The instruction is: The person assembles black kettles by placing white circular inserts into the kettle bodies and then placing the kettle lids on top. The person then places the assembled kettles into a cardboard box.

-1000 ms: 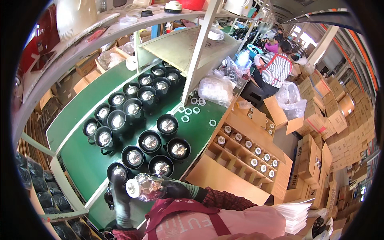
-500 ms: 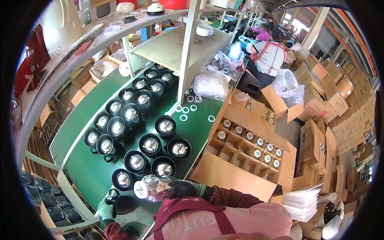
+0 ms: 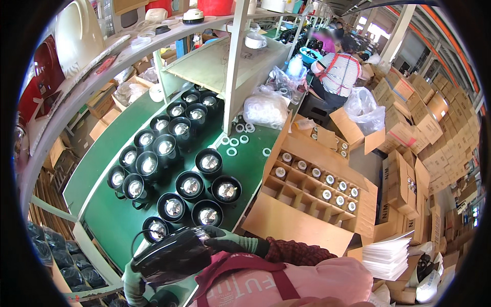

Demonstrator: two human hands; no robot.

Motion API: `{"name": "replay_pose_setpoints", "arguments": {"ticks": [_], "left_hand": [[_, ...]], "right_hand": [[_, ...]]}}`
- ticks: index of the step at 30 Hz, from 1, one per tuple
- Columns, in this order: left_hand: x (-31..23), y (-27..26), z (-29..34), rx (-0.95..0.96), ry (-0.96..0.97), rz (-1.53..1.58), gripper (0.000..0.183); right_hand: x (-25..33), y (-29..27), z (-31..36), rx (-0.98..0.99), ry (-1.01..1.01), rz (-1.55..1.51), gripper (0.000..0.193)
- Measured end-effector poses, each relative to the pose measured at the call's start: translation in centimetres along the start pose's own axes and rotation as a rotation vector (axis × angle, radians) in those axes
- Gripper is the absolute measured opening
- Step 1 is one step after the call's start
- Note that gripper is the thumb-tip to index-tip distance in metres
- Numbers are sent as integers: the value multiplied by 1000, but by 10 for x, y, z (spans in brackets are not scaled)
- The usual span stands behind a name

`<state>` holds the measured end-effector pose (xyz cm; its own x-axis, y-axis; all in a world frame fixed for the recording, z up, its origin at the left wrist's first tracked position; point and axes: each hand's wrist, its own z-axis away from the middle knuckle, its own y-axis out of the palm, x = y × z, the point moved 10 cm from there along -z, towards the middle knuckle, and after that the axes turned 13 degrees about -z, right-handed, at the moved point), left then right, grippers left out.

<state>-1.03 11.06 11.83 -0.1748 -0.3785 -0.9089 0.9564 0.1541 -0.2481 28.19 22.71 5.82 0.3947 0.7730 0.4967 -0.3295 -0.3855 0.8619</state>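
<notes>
- Black housing [image 3: 174,260]: over the counter [image 3: 108,217], long axis slanting sideways.
- Left hand [image 3: 134,287]: gripping the housing's lower left end.
- Right hand [image 3: 223,242]: pinching the silver liner [image 3: 200,233] at the housing's right end.

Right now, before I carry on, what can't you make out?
- Silver vessel: head view, mostly hidden by the black shell and right hand.
- Left hand: head view, its fingertips hidden by the black shell.
- Farthest black cups: head view, partly covered by the shelf.
- Black vessel: head view, cut off by the lower edge.
</notes>
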Motion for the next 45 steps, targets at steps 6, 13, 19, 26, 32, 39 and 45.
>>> {"name": "replay_pose_setpoints", "arguments": {"ticks": [6, 13, 19, 26, 32, 39, 45], "left_hand": [[-61, 91, -9, 154, -27, -28, 53], [-59, 109, -14, 210, 80, -88, 50], [21, 88, -32, -92, 67, 253, 42], [127, 113, -8, -23, -50, 382, 47], [242, 101, 23, -152, -407, -184, 57], [162, 160, -7, -70, -318, 530, 54], [199, 170, -42, -167, -375, 326, 75]], "right_hand": [[24, -15, 17, -39, -5, 498, 71], [50, -36, 25, -16, -332, 789, 78], [57, -16, 25, -121, -424, 957, 70], [26, 53, 28, 58, -494, 873, 72], [-34, 54, -15, 362, -359, 1680, 35], [-103, -22, -48, 464, -473, 2144, 24], [-28, -11, 5, 297, -572, 1825, 31]]}}
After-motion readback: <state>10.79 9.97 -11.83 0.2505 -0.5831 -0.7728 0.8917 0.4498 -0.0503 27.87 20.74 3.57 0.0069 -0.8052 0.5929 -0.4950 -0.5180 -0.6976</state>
